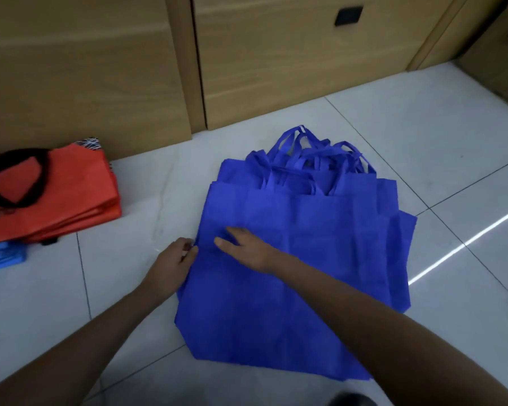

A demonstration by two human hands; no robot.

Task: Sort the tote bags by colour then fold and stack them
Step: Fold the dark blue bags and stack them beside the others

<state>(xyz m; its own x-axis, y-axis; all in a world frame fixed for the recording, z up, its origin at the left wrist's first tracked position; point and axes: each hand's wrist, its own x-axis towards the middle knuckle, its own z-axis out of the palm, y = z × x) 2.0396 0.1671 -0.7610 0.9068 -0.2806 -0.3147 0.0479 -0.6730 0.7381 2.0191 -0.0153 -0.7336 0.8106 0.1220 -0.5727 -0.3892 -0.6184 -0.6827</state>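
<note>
Your left hand (173, 265): curled, pinching left edge of blue tote bags (320, 259) | your right hand (247, 250): flat, fingers straight, resting on them.

Left hand (172, 266) pinching, right hand (247, 250) pressing flat

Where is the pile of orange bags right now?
Head view, far left: the orange bags lie stacked on the floor by the wooden cabinet, light blue bags at their near edge, left of the dark blue bags.

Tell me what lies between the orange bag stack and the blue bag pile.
Head view: only bare floor tile separates the orange stack from the blue pile.
</note>
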